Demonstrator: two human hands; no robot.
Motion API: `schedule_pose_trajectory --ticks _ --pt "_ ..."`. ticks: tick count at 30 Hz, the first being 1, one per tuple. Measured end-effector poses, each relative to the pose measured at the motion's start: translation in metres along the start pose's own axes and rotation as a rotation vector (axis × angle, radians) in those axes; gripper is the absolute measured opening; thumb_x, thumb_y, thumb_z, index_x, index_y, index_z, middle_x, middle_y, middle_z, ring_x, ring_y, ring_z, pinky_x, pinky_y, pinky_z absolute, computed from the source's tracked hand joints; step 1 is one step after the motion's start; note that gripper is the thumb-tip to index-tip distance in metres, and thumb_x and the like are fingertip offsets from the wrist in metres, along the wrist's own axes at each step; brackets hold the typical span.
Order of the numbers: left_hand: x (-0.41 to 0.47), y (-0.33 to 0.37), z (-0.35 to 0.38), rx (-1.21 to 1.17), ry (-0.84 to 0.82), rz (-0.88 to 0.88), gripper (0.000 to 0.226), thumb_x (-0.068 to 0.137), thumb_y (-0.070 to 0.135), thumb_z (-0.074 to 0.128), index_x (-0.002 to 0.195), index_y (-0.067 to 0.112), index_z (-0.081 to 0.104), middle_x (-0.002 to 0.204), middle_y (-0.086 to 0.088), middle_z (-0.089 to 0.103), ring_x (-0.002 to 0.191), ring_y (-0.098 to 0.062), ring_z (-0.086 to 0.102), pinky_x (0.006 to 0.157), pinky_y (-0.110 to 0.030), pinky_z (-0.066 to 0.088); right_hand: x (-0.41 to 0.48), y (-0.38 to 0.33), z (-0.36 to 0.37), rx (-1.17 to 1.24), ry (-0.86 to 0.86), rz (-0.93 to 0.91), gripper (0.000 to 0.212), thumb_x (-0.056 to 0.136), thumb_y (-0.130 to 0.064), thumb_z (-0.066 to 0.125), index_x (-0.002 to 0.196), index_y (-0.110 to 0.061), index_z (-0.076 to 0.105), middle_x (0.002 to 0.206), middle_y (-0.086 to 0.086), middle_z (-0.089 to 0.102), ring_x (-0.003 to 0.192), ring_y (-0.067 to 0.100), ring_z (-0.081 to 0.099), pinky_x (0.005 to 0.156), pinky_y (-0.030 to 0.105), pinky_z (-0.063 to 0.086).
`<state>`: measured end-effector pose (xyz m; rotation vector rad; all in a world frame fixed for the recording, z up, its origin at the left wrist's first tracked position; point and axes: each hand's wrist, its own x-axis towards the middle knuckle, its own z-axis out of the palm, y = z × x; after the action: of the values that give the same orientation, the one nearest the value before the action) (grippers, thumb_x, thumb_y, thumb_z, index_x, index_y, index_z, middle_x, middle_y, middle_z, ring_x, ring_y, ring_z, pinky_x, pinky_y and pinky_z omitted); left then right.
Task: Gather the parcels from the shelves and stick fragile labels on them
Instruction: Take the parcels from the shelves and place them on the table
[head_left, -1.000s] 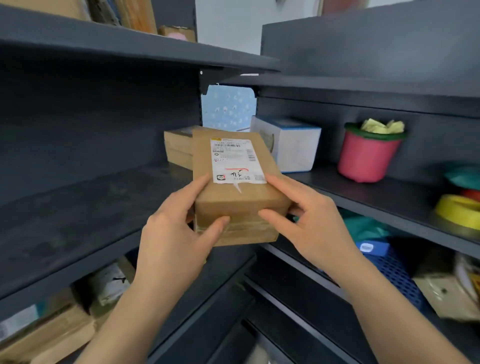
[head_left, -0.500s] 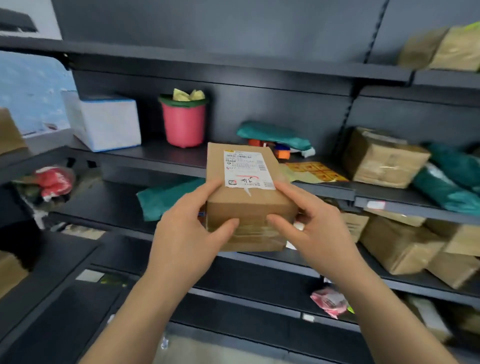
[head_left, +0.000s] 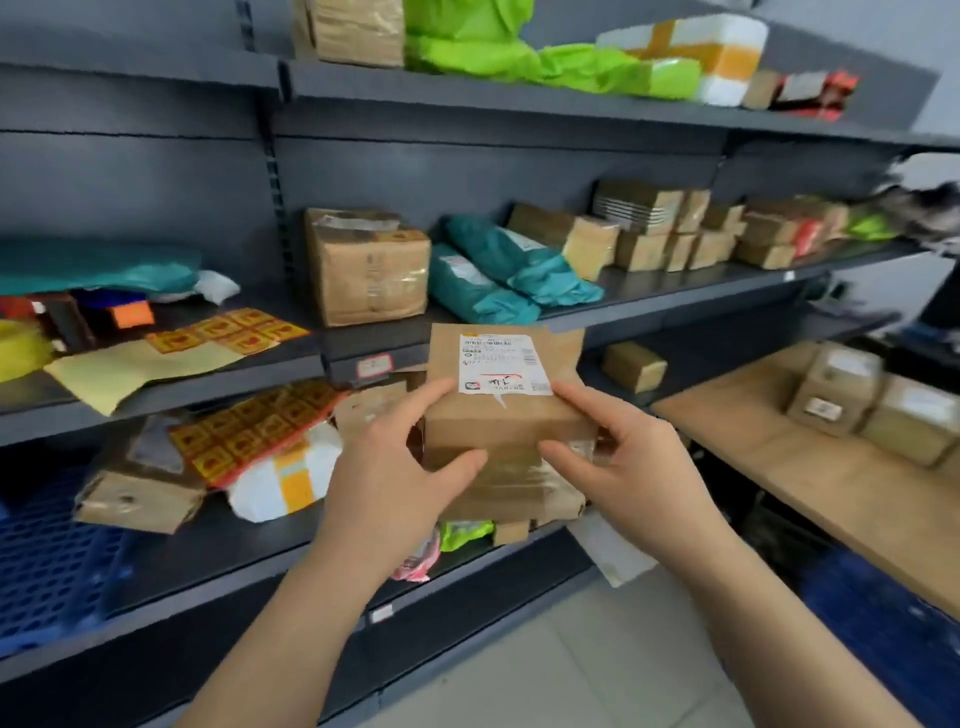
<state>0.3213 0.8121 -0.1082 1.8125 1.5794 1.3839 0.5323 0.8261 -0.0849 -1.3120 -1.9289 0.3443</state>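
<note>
A brown cardboard parcel (head_left: 506, 421) with a white shipping label on top is held in front of me at chest height. My left hand (head_left: 395, 483) grips its left near corner, thumb on the front face and fingers on top. My right hand (head_left: 628, 467) grips the right near corner the same way. Sheets of orange and yellow fragile labels (head_left: 228, 330) lie on the middle shelf at left, and another sheet (head_left: 254, 431) lies on the shelf below.
Dark shelves (head_left: 467, 98) hold many brown boxes (head_left: 369, 265), teal bags (head_left: 498, 270) and green bags. A wooden table (head_left: 810, 467) at right carries two boxes (head_left: 836, 387). A blue crate (head_left: 47, 551) sits low left. Pale tiled floor lies below.
My view has swung right along the shelves, from the corner with the pink pot to the shelves of boxes and the wooden table. Both hands keep the same hold on the parcel.
</note>
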Motion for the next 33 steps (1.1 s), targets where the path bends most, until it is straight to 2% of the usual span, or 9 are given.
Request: schedule_pose_trajectory --ticks 4,6,10,13,17,20,22,27,33 --pt "0.049 0.001 0.064 -0.075 -0.138 0.066 0.068 0.067 0.044 0.078 0.124 0.059 0.044 0.103 0.041 0.049 0.095 0.018 0.051 0.066 -0.004 0.043 0.015 0.045 -0.029 -0.100 0.072 0.096 0.057 0.080 -0.039 0.068 0.133 -0.041 0.047 0.111 -0.030 0.051 0.098 -0.005 0.051 0.082 0.013 0.044" --pt "0.074 0.006 0.092 -0.099 -0.210 0.094 0.068 0.068 0.044 0.078 0.124 0.059 0.043 0.100 0.042 0.048 0.094 0.021 0.050 0.062 -0.003 0.043 0.024 0.064 -0.042 -0.126 0.114 0.148 0.057 0.080 -0.038 0.068 0.133 -0.041 0.047 0.112 -0.029 0.052 0.099 -0.003 0.054 0.083 0.016 0.045" --pt "0.121 0.017 0.148 -0.148 -0.352 0.138 0.065 0.069 0.043 0.078 0.125 0.054 0.046 0.107 0.032 0.055 0.093 0.010 0.056 0.072 -0.009 0.046 0.041 0.105 -0.066 -0.186 0.192 0.252 0.056 0.082 -0.036 0.068 0.134 -0.040 0.047 0.113 -0.029 0.051 0.101 -0.003 0.053 0.086 0.018 0.046" --pt "0.147 0.026 0.196 -0.170 -0.448 0.164 0.067 0.071 0.040 0.078 0.129 0.050 0.046 0.110 0.026 0.056 0.096 0.004 0.057 0.070 -0.009 0.047 0.047 0.141 -0.083 -0.213 0.248 0.346 0.056 0.082 -0.037 0.068 0.134 -0.040 0.046 0.113 -0.029 0.048 0.101 -0.005 0.050 0.083 0.014 0.043" --pt "0.171 0.036 0.265 -0.181 -0.553 0.199 0.066 0.072 0.039 0.078 0.129 0.049 0.045 0.106 0.029 0.049 0.086 0.019 0.049 0.059 -0.001 0.042 0.049 0.192 -0.105 -0.225 0.295 0.455 0.056 0.082 -0.035 0.068 0.134 -0.040 0.047 0.112 -0.029 0.050 0.096 -0.007 0.048 0.075 0.008 0.040" --pt "0.185 0.044 0.320 -0.205 -0.633 0.180 0.067 0.073 0.037 0.077 0.130 0.048 0.044 0.111 0.027 0.050 0.093 0.005 0.053 0.070 -0.009 0.045 0.053 0.234 -0.124 -0.238 0.319 0.516 0.055 0.082 -0.035 0.069 0.133 -0.040 0.048 0.117 -0.021 0.058 0.098 0.000 0.054 0.079 0.018 0.047" --pt "0.195 0.049 0.358 -0.216 -0.664 0.178 0.066 0.074 0.037 0.077 0.130 0.048 0.044 0.109 0.028 0.049 0.093 0.005 0.052 0.067 -0.008 0.044 0.057 0.267 -0.137 -0.250 0.332 0.550 0.055 0.081 -0.036 0.069 0.133 -0.039 0.050 0.117 -0.018 0.060 0.099 0.005 0.056 0.083 0.027 0.049" --pt "0.218 0.064 0.454 -0.232 -0.701 0.131 0.066 0.072 0.037 0.078 0.129 0.046 0.046 0.108 0.025 0.053 0.094 0.006 0.052 0.066 -0.013 0.043 0.070 0.359 -0.175 -0.255 0.323 0.594 0.056 0.080 -0.038 0.070 0.132 -0.037 0.051 0.113 -0.019 0.061 0.092 0.002 0.056 0.075 0.019 0.045" --pt "0.248 0.070 0.554 -0.218 -0.729 0.060 0.064 0.070 0.030 0.081 0.125 0.041 0.051 0.106 0.025 0.055 0.097 -0.001 0.057 0.069 -0.010 0.043 0.098 0.464 -0.204 -0.201 0.240 0.641 0.054 0.079 -0.036 0.071 0.130 -0.037 0.053 0.112 -0.017 0.064 0.091 0.002 0.056 0.079 0.022 0.048"
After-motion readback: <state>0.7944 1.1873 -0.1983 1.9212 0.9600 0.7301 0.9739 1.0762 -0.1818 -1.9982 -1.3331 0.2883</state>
